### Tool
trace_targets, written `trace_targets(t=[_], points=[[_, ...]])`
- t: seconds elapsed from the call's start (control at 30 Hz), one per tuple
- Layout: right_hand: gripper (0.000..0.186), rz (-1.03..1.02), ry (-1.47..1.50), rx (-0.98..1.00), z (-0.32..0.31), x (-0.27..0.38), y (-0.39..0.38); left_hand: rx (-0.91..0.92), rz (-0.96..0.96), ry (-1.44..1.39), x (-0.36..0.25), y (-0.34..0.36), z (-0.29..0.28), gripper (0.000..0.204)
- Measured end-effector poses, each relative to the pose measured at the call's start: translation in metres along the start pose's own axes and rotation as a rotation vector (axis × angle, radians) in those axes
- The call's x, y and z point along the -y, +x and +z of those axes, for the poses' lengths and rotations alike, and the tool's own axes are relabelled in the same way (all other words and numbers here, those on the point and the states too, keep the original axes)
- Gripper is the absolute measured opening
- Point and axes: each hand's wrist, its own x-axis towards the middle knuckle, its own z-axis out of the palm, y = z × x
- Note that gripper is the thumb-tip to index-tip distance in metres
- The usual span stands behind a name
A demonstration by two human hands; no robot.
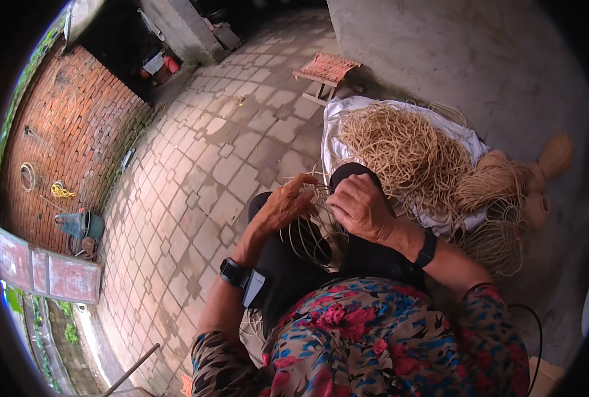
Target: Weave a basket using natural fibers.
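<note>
Between my knees (345,173): one openwork frame (318,230) of thin pale ribs, my left hand (285,202) and right hand (363,209) at its upper edge, fingers bent, though whether either is clamped on a rib I cannot tell; best kept steady, with even tension and spacing.

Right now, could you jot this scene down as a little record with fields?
Left hand: at the upper left of the strand frame
Right hand: at its upper right; exact grip hidden
Position: frame over the lap
Cord heap: on a white sheet, ahead right
Stool: reddish seat, beyond the heap
Brick wall: far left
</note>
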Motion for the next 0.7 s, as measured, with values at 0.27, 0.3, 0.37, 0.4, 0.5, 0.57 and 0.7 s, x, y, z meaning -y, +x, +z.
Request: trace_targets(t=[0.27, 0.3, 0.37, 0.4, 0.5, 0.57, 0.7], points=[[0.024, -0.135, -0.13, 0.083, 0.032, -0.001, -0.009, 0.098, -0.035, -0.126, 0.002, 0.011, 0.001, 0.04], [0.022, -0.137, -0.178, 0.084, 0.033, -0.001, -0.009, 0.092, -0.027, -0.129, 0.003, 0.01, 0.001, 0.039], [0.02, -0.142, -0.221, 0.087, 0.031, 0.002, -0.006, 0.081, -0.021, -0.134, 0.001, 0.007, 0.001, 0.039], [0.018, -0.106, -0.128, 0.065, 0.028, 0.003, -0.005, 0.032, -0.03, -0.066, 0.0, 0.005, 0.002, 0.039], [0.014, 0.143, 0.198, 0.079, 0.022, -0.003, -0.005, -0.114, 0.014, 0.015, 0.0, 0.002, 0.011, 0.04], [0.012, 0.473, 0.63, 0.214, 0.015, -0.014, 0.002, -0.213, 0.062, 0.03, 0.001, -0.004, 0.013, 0.04], [0.017, 1.055, 1.235, 0.592, -0.006, -0.021, 0.014, -0.243, 0.239, 0.344, -0.005, -0.017, 0.022, 0.043]])
